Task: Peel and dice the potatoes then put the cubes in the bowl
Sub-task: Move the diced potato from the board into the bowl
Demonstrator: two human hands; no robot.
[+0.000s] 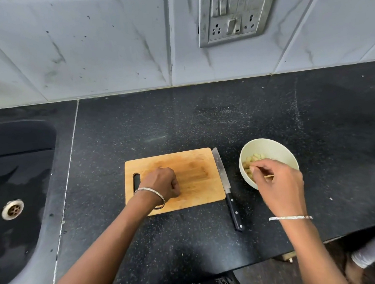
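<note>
Over one bowl [268, 146] the right hand [279, 186] seemingly pinches potato cubes [252, 159]; left hand [162, 184] fisted on one board [192, 163].

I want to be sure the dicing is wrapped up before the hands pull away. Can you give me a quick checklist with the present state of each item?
1. Potato cubes in the bowl: ok, pale pieces lie inside.
2. Cutting board free of cubes: cannot tell; its visible surface is bare, but the left hand rests closed on it and may cover or hold pieces.
3. Right hand emptied: cannot tell; its fingers reach into the bowl.
4. Knife set aside: ok, it lies flat on the counter between board and bowl, neither hand on it.
5. Bowl standing steady: ok, upright on the counter, away from the front edge.
</note>
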